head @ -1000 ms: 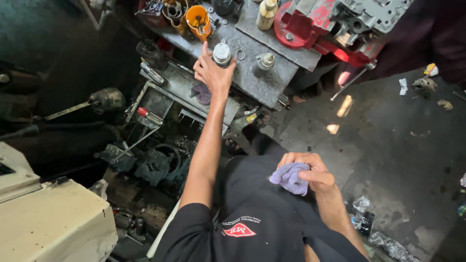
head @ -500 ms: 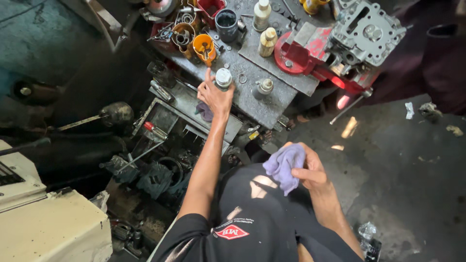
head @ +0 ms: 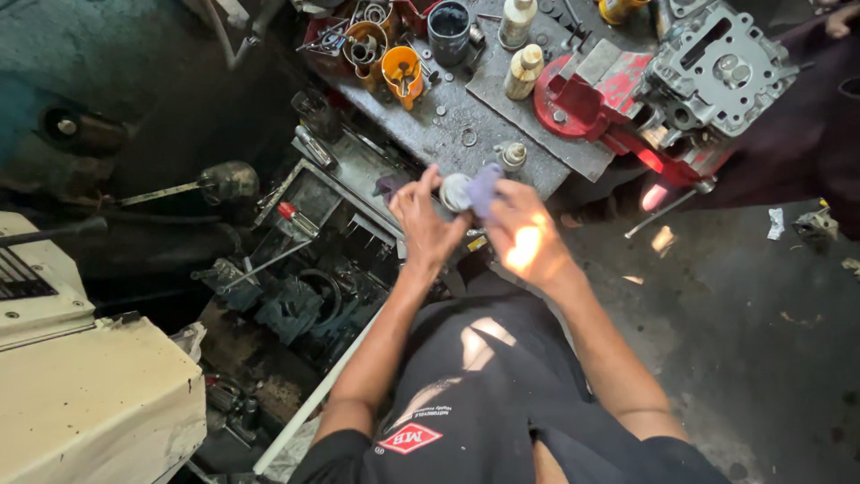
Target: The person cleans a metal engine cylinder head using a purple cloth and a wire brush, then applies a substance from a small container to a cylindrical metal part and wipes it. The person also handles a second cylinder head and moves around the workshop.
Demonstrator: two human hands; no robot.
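Note:
My left hand [head: 423, 220] holds a small round grey metal part [head: 454, 191] in front of my chest, just off the near edge of the workbench [head: 448, 134]. My right hand [head: 524, 235] grips a purple rag [head: 482, 186] and presses it against the right side of that part. Both hands meet over my dark shirt. A patch of sunlight falls on my right hand.
The grey bench holds orange cups [head: 400, 70] with small parts, a dark can [head: 448, 29], two pale bottles [head: 522, 72], a small capped piece [head: 512, 155], a red vise [head: 587, 99] and a grey engine head [head: 721, 67]. A tool drawer [head: 313, 202] lies left, a cream machine [head: 85, 394] lower left.
My left hand lifted the round part off the bench and drew it toward me. My right hand rose with the rag and met it at the part.

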